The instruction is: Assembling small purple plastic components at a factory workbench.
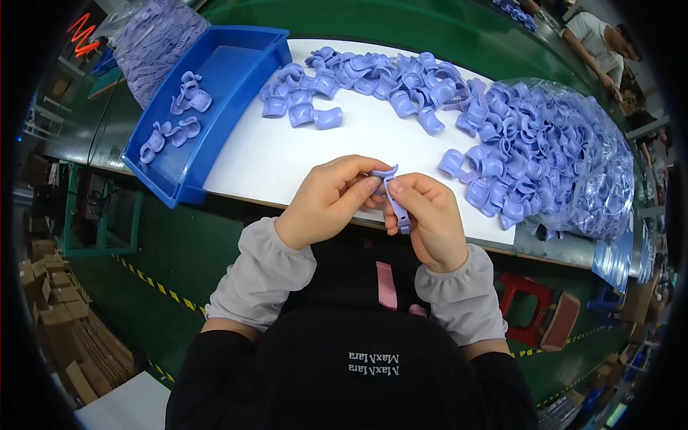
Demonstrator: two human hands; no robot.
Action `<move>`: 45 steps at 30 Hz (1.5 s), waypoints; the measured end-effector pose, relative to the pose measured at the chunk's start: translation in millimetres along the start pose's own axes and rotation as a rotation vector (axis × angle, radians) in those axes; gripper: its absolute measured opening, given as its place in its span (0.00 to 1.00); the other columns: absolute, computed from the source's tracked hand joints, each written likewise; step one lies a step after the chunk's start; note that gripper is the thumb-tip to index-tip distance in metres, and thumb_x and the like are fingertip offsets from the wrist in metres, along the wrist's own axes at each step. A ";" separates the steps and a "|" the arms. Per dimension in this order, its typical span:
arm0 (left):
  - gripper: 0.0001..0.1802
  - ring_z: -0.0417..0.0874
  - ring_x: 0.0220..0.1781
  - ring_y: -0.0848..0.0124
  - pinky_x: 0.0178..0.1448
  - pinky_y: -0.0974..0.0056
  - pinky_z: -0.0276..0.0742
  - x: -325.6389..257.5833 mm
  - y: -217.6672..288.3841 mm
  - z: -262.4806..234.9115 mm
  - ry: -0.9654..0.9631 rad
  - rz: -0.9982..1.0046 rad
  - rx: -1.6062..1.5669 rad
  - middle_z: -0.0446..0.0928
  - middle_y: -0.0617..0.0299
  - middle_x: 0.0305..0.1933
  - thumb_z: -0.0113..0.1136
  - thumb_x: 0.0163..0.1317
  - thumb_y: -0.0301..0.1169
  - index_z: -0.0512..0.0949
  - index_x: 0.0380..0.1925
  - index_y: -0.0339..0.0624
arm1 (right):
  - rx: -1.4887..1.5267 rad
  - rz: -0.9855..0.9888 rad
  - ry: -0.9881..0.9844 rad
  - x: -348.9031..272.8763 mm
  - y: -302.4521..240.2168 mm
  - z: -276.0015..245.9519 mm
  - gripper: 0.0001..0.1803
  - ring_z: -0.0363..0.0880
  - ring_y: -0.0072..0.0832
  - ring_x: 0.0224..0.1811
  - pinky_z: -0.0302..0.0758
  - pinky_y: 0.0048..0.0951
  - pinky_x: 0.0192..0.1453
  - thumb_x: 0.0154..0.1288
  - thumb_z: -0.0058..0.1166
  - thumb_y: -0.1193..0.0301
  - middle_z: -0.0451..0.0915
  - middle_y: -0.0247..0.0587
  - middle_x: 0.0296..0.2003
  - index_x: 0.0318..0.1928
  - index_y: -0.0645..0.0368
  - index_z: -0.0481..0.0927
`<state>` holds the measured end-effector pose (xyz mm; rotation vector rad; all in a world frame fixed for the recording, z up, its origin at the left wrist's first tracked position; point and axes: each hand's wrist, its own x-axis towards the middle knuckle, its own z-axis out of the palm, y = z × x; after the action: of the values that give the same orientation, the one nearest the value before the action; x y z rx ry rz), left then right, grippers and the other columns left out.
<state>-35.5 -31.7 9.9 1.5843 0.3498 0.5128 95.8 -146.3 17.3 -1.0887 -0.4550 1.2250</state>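
Both my hands meet over the near edge of the white table (272, 158). My left hand (326, 201) pinches a small lilac plastic clip (384, 173) at its top. My right hand (424, 218) grips a lilac strap piece (398, 210) that hangs down from that clip. The two parts touch between my fingertips. A big heap of the same lilac curved parts (530, 154) lies on clear plastic at the right, and a looser row of these lilac parts (373, 79) runs along the far side of the table.
A blue plastic bin (236, 64) at the left holds several lilac assembled pieces (175, 118). A bag of lilac strips (154, 43) lies behind it. Cardboard boxes (61, 315) stack on the green floor at left, a red stool (527, 304) at right. Another person (598, 43) works far right.
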 end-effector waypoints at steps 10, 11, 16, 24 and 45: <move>0.14 0.82 0.39 0.72 0.45 0.70 0.78 2.2 6.8 -4.3 -0.043 -0.162 -0.163 0.80 0.55 0.40 0.50 0.67 0.28 0.76 0.46 0.28 | -0.095 -0.010 -0.023 0.2 -1.3 -7.6 0.10 0.72 0.20 0.20 0.69 0.19 0.24 0.66 0.52 0.69 0.75 0.36 0.22 0.34 0.64 0.77; 0.14 0.82 0.39 0.72 0.45 0.70 0.78 2.1 7.5 -4.3 -0.040 -0.194 -0.158 0.80 0.55 0.40 0.52 0.67 0.28 0.76 0.45 0.28 | -0.115 0.000 -0.039 0.5 -2.1 -8.2 0.10 0.72 0.20 0.20 0.69 0.19 0.24 0.66 0.52 0.69 0.75 0.36 0.22 0.34 0.64 0.77; 0.12 0.82 0.39 0.74 0.45 0.71 0.79 5.4 9.3 -10.8 -0.067 -0.340 -0.256 0.80 0.55 0.40 0.55 0.65 0.29 0.78 0.40 0.30 | -0.254 0.038 -0.058 -1.1 -8.5 -9.8 0.10 0.72 0.19 0.22 0.69 0.19 0.26 0.66 0.54 0.69 0.76 0.35 0.23 0.33 0.65 0.77; 0.08 0.79 0.38 0.78 0.44 0.73 0.75 13.0 13.0 -18.6 -0.230 -0.443 -0.435 0.80 0.61 0.36 0.62 0.59 0.28 0.80 0.33 0.32 | -0.393 0.025 -0.118 -8.1 -16.1 -11.8 0.08 0.74 0.18 0.24 0.71 0.18 0.29 0.64 0.56 0.72 0.77 0.34 0.24 0.34 0.66 0.78; 0.09 0.80 0.41 0.64 0.49 0.68 0.76 0.7 7.3 8.1 0.105 0.443 0.549 0.74 0.52 0.43 0.58 0.52 0.18 0.71 0.33 0.35 | -0.864 -0.433 -0.068 -6.9 -10.3 -3.7 0.06 0.76 0.21 0.33 0.76 0.20 0.36 0.57 0.55 0.82 0.76 0.38 0.32 0.36 0.67 0.76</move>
<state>-31.3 -38.9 17.0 2.1906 0.2252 0.8960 101.8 -153.6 26.1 -1.5548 -1.2736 0.6654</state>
